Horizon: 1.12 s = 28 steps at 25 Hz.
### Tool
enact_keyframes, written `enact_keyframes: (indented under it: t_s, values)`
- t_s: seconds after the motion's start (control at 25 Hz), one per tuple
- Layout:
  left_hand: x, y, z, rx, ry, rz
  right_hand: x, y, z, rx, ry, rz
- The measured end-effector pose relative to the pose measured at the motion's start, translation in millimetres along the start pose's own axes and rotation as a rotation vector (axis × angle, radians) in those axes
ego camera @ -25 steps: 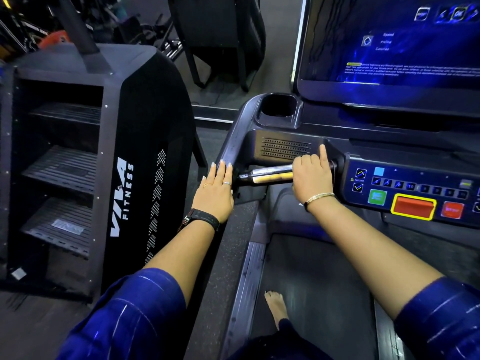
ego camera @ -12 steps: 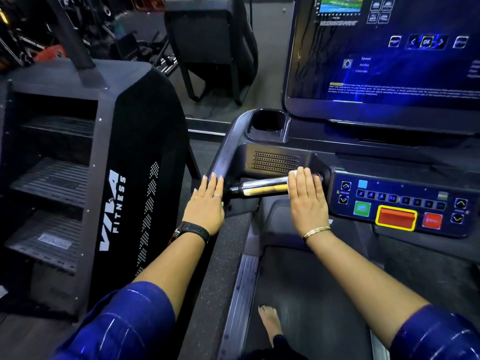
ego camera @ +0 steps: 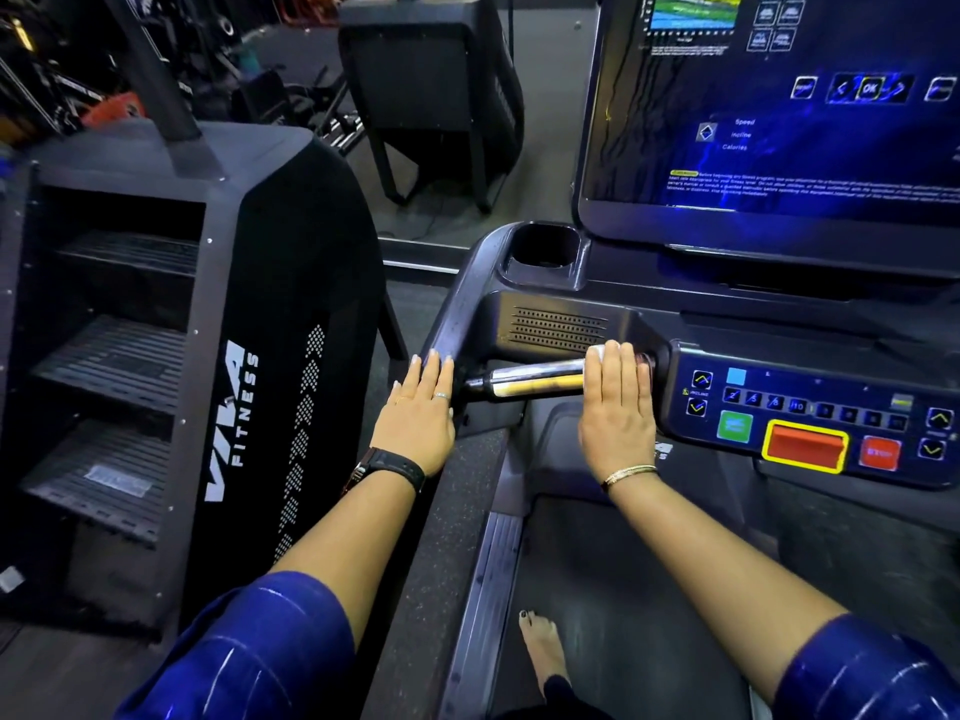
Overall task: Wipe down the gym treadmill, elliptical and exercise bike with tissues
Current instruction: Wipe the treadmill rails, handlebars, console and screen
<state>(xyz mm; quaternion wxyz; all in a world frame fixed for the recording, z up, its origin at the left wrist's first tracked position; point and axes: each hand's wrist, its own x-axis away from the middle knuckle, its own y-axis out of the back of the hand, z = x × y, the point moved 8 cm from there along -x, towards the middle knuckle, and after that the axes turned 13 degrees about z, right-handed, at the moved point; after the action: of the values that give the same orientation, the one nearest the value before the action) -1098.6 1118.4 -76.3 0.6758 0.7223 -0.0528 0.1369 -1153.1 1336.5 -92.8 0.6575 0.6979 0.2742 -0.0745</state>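
The right hand [ego camera: 618,407] lies flat over the inner end of the shiny chrome grip bar [ego camera: 524,383] on the black treadmill [ego camera: 556,324]. Its fingers are straight and together, pressing a white tissue [ego camera: 596,351] against the metal. Only a sliver of tissue shows, at twelve o'clock of the palm. The flat press probably spreads the tissue along the bar. The left hand [ego camera: 415,407], at nine o'clock of the bar, rests open on the dark grey side handrail [ego camera: 457,314], holding nothing, seemingly as a brace. Both forearms reach straight forward.

Flat right hand [ego camera: 618,407] presses tissue [ego camera: 596,352] on treadmill grip bar [ego camera: 530,379].
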Motion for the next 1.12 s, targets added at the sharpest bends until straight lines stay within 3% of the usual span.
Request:
enact_keyframes:
  t_s: [0.08,0.4,0.68,0.76,1.0,1.12]
  values:
    - [-0.4,0.3,-0.1,0.003,-0.001,0.001,-4.3,0.5,18.0,-0.034,-0.003,0.022]
    - [0.1,-0.5,-0.4,0.012,0.01,0.008,-14.5,-3.2,142.0,-0.143,0.317,0.148]
    - [-1.1,-2.3,1.4,0.003,0.017,0.01,-17.8,20.9,126.2,-0.34,0.487,0.017]
    - [-1.5,-2.1,0.4,-0.005,0.016,0.008,-11.9,32.3,117.0,-0.5,0.437,0.086]
    - [-1.4,-0.4,0.2,0.002,0.007,-0.007,-35.3,19.6,67.5,-1.112,-0.143,0.549]
    - [-1.5,-1.9,0.0,-0.01,0.015,-0.005,-55.6,25.2,63.6,-1.111,-0.134,0.459]
